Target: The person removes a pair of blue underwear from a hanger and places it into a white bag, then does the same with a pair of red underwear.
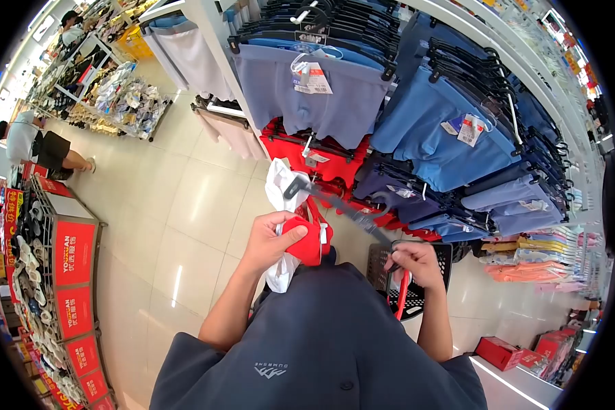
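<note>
My left hand (272, 240) is closed on a small folded red garment (309, 240), thumb on top. A crumpled white piece (278, 184), cloth or paper, hangs behind that hand and shows above and below it. My right hand (417, 264) grips one end of a black clip hanger (345, 210). The hanger slants up and left, and its far clip lies over the white piece and close to the red garment. Just under my right hand are a red handle (403, 294) and a black shopping basket (442, 263); what carries the basket is hidden.
Racks of blue boxer briefs (451, 126) and grey-blue ones (314, 89) stand ahead, with red garments (328, 160) below. A shoe bin (75, 253) is at left. A person (37, 143) stands beyond it. Red boxes (499, 352) sit at lower right.
</note>
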### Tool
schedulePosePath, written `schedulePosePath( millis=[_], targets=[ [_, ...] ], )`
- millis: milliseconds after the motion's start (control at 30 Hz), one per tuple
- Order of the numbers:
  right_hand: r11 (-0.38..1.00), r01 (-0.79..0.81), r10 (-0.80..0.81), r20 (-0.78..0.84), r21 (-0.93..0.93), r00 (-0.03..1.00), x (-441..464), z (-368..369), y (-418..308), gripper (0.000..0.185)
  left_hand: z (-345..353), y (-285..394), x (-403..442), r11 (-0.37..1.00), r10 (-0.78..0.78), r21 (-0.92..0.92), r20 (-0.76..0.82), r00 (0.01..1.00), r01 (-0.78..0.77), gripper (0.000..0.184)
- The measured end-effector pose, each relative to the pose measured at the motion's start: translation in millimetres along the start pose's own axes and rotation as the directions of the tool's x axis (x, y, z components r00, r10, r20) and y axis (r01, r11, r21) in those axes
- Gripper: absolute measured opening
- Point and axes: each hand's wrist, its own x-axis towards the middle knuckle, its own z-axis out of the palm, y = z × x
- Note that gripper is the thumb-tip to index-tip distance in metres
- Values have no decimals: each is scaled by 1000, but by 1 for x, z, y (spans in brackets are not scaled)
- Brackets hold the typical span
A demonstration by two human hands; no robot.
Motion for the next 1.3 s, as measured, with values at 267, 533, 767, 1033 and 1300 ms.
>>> schedulePosePath(
  millis=[267,533,767,1033,1300],
  targets=[
    [985,-158,170,206,-74,964,-1,-14,24,14,27,-13,-9,993,54,113,-105,993,-42,18],
    [985,-125,144,158,-120,977,-8,-23,18,13,29,-10,-17,998,31,56,-83,996,-27,22],
    [962,-186,223,184,-199,957,-8,17,20,16,-7,-1,-8,995,43,89,3,999,-43,28],
    [934,-162,252,266,-320,930,4,83,29,16,-64,7,-4,956,40,292,5,999,-39,30],
    [525,139,-289,-22,-840,957,30,151,-25,18,-108,9,-5,947,-28,321,129,991,-15,28]
  ],
)
